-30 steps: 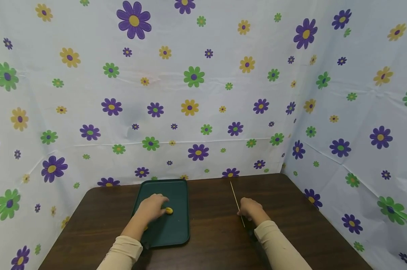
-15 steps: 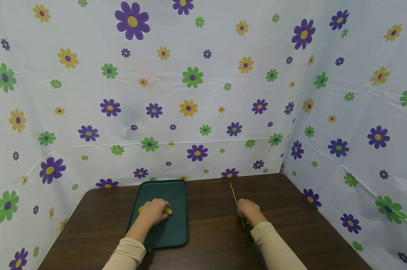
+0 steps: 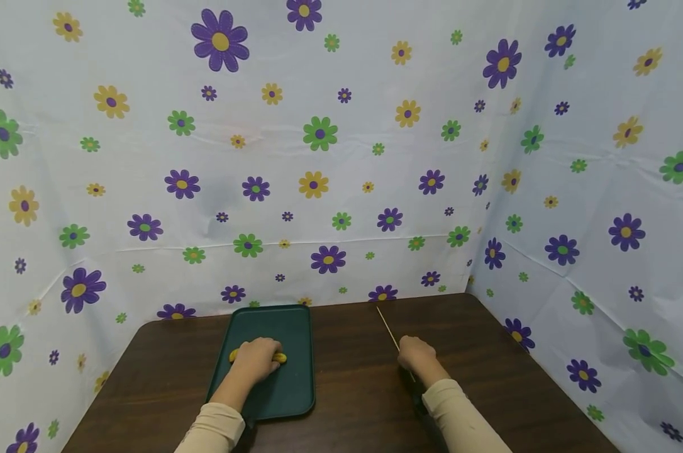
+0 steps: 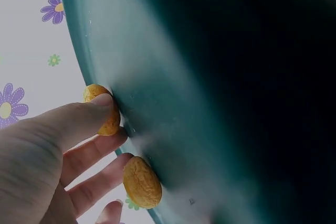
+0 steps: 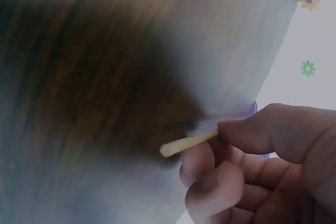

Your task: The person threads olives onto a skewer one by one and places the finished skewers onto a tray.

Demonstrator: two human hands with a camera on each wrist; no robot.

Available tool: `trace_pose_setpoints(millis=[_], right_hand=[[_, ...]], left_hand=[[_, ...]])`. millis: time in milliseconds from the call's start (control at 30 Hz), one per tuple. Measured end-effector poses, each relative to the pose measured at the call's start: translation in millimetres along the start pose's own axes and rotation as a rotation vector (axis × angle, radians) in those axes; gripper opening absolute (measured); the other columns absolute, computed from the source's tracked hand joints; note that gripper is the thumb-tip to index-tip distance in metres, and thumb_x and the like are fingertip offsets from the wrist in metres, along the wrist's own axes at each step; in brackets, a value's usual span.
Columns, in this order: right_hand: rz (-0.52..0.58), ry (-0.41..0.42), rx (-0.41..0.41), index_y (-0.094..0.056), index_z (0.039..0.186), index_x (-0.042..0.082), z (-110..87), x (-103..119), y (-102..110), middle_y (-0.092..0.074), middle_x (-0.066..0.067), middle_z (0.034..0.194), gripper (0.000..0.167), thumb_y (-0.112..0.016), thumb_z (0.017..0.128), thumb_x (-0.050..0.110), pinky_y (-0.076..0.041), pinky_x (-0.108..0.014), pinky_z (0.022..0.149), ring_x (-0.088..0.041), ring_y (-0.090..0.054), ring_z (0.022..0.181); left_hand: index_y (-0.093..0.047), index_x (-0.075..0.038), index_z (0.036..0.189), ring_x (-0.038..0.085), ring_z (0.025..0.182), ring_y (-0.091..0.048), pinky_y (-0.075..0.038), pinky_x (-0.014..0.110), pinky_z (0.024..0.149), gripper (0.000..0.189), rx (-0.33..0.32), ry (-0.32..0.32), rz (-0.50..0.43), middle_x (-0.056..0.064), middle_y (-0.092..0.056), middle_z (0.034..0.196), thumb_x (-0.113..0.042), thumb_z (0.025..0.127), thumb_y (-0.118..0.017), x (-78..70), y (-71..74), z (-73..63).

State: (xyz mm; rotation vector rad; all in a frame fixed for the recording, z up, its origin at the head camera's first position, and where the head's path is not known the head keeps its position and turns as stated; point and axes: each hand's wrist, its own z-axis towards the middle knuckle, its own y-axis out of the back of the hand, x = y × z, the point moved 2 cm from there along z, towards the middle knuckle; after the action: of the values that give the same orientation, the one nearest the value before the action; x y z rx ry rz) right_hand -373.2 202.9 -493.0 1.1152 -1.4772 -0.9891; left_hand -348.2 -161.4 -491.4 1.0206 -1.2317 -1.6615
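Observation:
On the dark green tray (image 3: 287, 396) lie two small, wrinkled yellow-orange oval fruits, their exact kind unclear. My left hand (image 3: 255, 360) is over them and pinches one fruit (image 4: 109, 119) with the thumb and the fingers behind it. The other fruit (image 4: 142, 182) sits by the tips of the remaining fingers; in the head view this fruit (image 3: 233, 355) shows left of the hand. Above the table, my right hand (image 3: 417, 358) holds a thin wooden skewer (image 3: 387, 325) between thumb and curled fingers. The skewer's blunt near end (image 5: 178, 146) sticks out past the fingers.
The brown wooden table (image 3: 347, 377) carries the tray on its left half. A white cloth (image 3: 341, 189) with purple, green and yellow flowers hangs behind the table and along its right side.
My left hand has come down over the fruits and now grips one. The skewer's far end has swung slightly left, with my right hand nearly in place.

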Motion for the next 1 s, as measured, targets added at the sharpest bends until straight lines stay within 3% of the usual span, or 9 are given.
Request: trace_pose_setpoints(millis=[100, 300, 600, 700, 833, 1000], right_hand=[[-0.028, 0.002, -0.051, -0.063, 0.082, 0.005, -1.4, 0, 3, -0.063, -0.009, 0.079, 0.011, -0.065, 0.094, 0.006, -0.052, -0.049, 0.066, -0.028, -0.063, 0.074], [-0.008, 0.008, -0.155, -0.062, 0.076, 0.006, 0.2, -2, 13, -0.062, -0.008, 0.070, 0.017, -0.064, 0.093, 0.011, -0.051, -0.049, 0.059, -0.027, -0.062, 0.063], [0.028, 0.031, -0.400, -0.058, 0.092, -0.001, 7.4, -4, 26, -0.066, -0.018, 0.079, 0.011, -0.065, 0.092, 0.007, -0.053, -0.055, 0.061, -0.039, -0.068, 0.073], [0.036, 0.046, -0.492, -0.056, 0.090, -0.002, 8.6, -7, 30, -0.066, -0.020, 0.079, 0.010, -0.065, 0.090, 0.003, -0.053, -0.056, 0.059, -0.041, -0.067, 0.075], [0.034, 0.073, -0.609, -0.060, 0.092, -0.003, 9.5, -10, 36, -0.067, -0.020, 0.083, 0.013, -0.070, 0.083, -0.002, -0.053, -0.057, 0.066, -0.042, -0.066, 0.080], [0.125, 0.081, -0.661, -0.064, 0.101, -0.002, 9.0, -16, 43, -0.069, -0.018, 0.093, 0.023, -0.071, 0.079, -0.006, -0.050, -0.057, 0.076, -0.041, -0.066, 0.087]], left_hand=[[-0.067, -0.017, 0.083, 0.018, 0.073, -0.059, -0.047, 0.048, 0.068, 0.017, -0.015, 0.005, -0.008, -0.004, -0.062, 0.078, -0.016, 0.083, -0.084, 1.4, -1.7, -0.7], [-0.067, -0.017, 0.079, 0.015, 0.066, -0.055, -0.047, 0.046, 0.064, 0.018, -0.059, 0.009, -0.021, -0.007, -0.060, 0.071, -0.018, 0.082, -0.085, 5.0, -2.5, -2.2], [-0.070, -0.016, 0.083, 0.012, 0.062, -0.048, -0.044, 0.039, 0.061, 0.014, -0.059, 0.058, -0.063, -0.007, -0.060, 0.072, -0.019, 0.083, -0.084, 13.7, -1.8, -1.9], [-0.072, -0.016, 0.086, 0.011, 0.063, -0.049, -0.045, 0.038, 0.062, 0.013, -0.066, 0.068, -0.076, -0.006, -0.062, 0.074, -0.019, 0.083, -0.084, 14.5, -0.9, -1.4], [-0.073, -0.015, 0.089, 0.011, 0.064, -0.050, -0.046, 0.038, 0.064, 0.013, -0.072, 0.077, -0.097, -0.006, -0.064, 0.077, -0.019, 0.083, -0.084, 14.0, 2.3, -1.4], [-0.074, -0.013, 0.092, 0.012, 0.066, -0.052, -0.049, 0.040, 0.066, 0.014, -0.067, 0.085, -0.115, -0.004, -0.066, 0.080, -0.019, 0.084, -0.083, 12.8, 8.1, -0.8]])
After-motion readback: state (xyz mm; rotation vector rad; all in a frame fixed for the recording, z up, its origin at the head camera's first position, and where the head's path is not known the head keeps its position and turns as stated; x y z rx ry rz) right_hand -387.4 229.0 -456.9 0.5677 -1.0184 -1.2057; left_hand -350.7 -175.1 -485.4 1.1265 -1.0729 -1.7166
